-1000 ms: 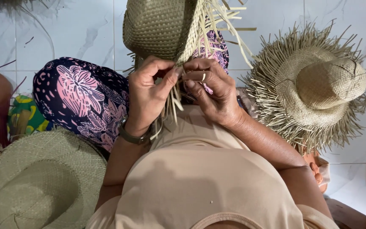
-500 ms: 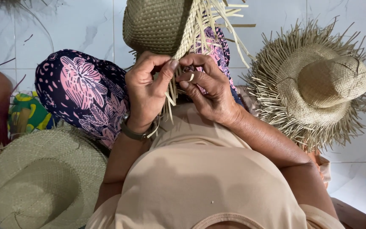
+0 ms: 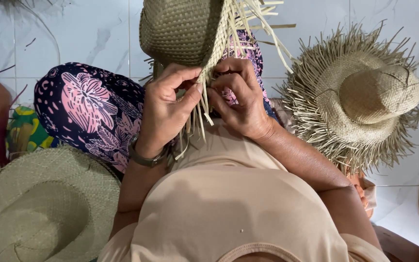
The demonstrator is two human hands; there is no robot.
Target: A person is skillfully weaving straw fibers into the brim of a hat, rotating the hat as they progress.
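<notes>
Two hands: both raised in front of the chest, meeting at one hat brim.
Left hand (image 3: 163, 109): fingers curled, thumb pressed on the loose straw strands (image 3: 201, 114); pinching them.
Right hand (image 3: 241, 99): fingers bent inward, gripping the same strands from the other side.
Work piece: unfinished olive-green woven straw hat (image 3: 180, 30), held above the knees, crown up, brim edge between both hands.
Left wrist: metal bracelet (image 3: 146, 156).
Surroundings: fringed pale straw hat (image 3: 364, 94) at right; finished greenish straw hat (image 3: 49, 206) at lower left; white tiled floor (image 3: 73, 34).
</notes>
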